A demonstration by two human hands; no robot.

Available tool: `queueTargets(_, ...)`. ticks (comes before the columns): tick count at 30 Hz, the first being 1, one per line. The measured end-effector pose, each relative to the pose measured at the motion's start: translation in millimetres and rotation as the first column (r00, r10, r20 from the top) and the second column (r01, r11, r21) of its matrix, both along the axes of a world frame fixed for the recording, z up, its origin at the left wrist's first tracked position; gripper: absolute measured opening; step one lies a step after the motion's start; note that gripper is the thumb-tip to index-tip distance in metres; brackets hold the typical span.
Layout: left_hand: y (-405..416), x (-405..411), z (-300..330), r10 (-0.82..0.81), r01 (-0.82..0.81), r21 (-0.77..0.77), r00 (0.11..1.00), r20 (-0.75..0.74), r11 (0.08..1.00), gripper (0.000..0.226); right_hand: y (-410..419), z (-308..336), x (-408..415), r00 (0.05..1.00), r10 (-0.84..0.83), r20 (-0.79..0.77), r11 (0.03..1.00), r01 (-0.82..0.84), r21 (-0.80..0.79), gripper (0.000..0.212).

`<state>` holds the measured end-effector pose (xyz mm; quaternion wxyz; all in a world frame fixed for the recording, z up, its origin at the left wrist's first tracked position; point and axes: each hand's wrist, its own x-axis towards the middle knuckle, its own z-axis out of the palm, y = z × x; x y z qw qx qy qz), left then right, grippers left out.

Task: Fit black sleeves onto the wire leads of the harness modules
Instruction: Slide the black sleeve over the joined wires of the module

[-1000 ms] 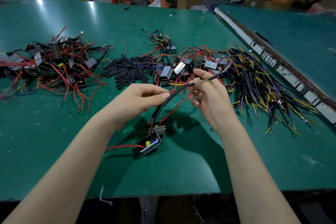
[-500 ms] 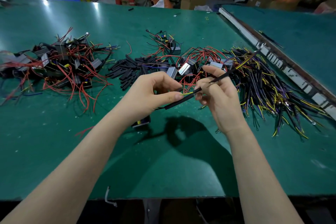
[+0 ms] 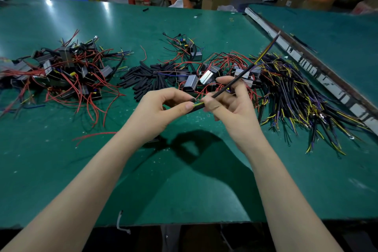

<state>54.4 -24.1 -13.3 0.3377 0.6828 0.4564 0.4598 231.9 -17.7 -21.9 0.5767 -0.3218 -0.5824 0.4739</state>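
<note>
We hold the work above the green desk (image 3: 61, 159): our left hand (image 3: 157, 112) pinches a black sleeve (image 3: 191, 109) between thumb and forefinger. Our right hand (image 3: 231, 106) grips the black wire lead (image 3: 245, 72), which slants far-right. Loose sleeves (image 3: 147, 80) lie just beyond.

We see bare green counter (image 3: 184, 180) open between our forearms and along the near edge. Blocking the far side: module-and-red-wire heap (image 3: 61, 73) left, black sleeve pile (image 3: 147, 80) center, modules (image 3: 204, 77) behind our hands, sleeved wire bundle (image 3: 302, 104) right, then the counter's raised edge strip (image 3: 319, 71).
</note>
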Motion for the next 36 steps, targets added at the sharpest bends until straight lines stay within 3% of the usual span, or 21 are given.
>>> queueTargets(7,-2.4,-1.5,8.4,0.048,-0.024,0.126,0.981,-0.190,0.992,0.010,1.5,-2.8,2.1,0.995,0.006,0.099,1.000,-0.007,0.006,0.035)
queueTargets(14,-0.6,-2.4,15.8,0.028,0.021,0.122,0.922,-0.385,0.992,0.014,0.4,-2.3,1.4,0.984,-0.027,0.174,0.997,0.015,0.072,0.040)
queueTargets(22,-2.4,10.7,8.6,0.157,-0.136,0.096,0.952,-0.263,0.986,0.010,-0.5,-5.7,-1.1,0.972,-0.057,0.228,0.997,0.043,0.065,0.039)
queueTargets(30,-4.2,6.0,9.6,0.089,-0.077,0.059,0.966,-0.243,0.995,0.010,4.1,-1.5,0.6,0.984,-0.134,0.121,0.988,0.141,-0.054,0.012)
queueTargets(36,-4.3,5.1,14.9,0.094,-0.074,0.078,0.949,-0.302,0.994,0.009,2.5,-1.3,2.0,0.981,-0.143,0.129,0.990,0.140,0.035,0.013)
